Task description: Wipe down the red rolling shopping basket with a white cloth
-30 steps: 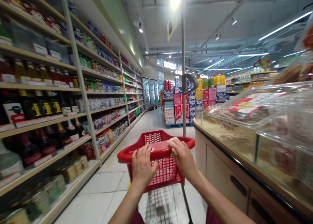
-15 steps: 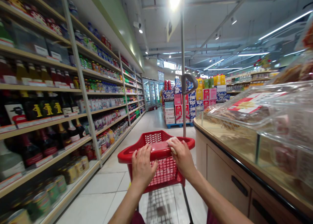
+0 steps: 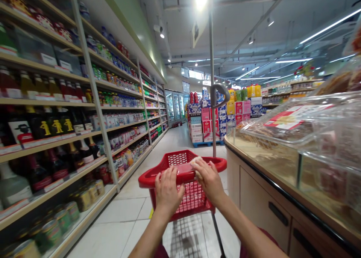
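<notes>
Several shelves (image 3: 100, 133) of bottles (image 3: 42, 85) and cans (image 3: 52, 231) line the left. Near centre, the left hand (image 3: 169, 188) holds the handle (image 3: 184, 169) of a red cart (image 3: 147, 180), fingers curved over its top, thumb spread; how tightly cannot be told. To its right, the right hand (image 3: 208, 179) pinches a pale cloth (image 3: 195, 159) against the handle. Stacked boxes (image 3: 207, 126) stand far off; a counter (image 3: 259, 201) bearing clear containers (image 3: 296, 119) fills the near right.

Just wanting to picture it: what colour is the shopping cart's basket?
The basket is bright red, showing best in the head view.
</notes>
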Tool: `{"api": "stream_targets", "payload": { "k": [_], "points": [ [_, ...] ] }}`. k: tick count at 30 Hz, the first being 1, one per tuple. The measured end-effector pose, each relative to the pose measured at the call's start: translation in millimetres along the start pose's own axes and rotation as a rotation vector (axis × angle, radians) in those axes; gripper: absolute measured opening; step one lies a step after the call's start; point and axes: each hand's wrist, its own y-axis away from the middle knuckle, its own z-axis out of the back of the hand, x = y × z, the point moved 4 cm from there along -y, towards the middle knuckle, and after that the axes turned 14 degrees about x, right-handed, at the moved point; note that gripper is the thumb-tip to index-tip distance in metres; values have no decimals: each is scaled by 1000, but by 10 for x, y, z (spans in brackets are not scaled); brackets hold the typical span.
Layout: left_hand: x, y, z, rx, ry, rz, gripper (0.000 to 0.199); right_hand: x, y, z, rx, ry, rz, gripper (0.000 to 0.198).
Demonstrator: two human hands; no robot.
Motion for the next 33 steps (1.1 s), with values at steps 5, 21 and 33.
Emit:
{"api": "stream_targets", "payload": {
  "k": [5, 21, 33],
  "points": [
    [-35, -8, -14, 10, 18, 18, 47, -279, 44, 149, -92, -44, -235, 31],
    [-156, -60, -58, 50, 31, 41, 50, 70, 3, -54, -8, 15, -38, 32],
    [-197, -83, -75, 43, -6, 36, 50, -166, 55, 28, -56, -3, -140, 33]
  ]
}}
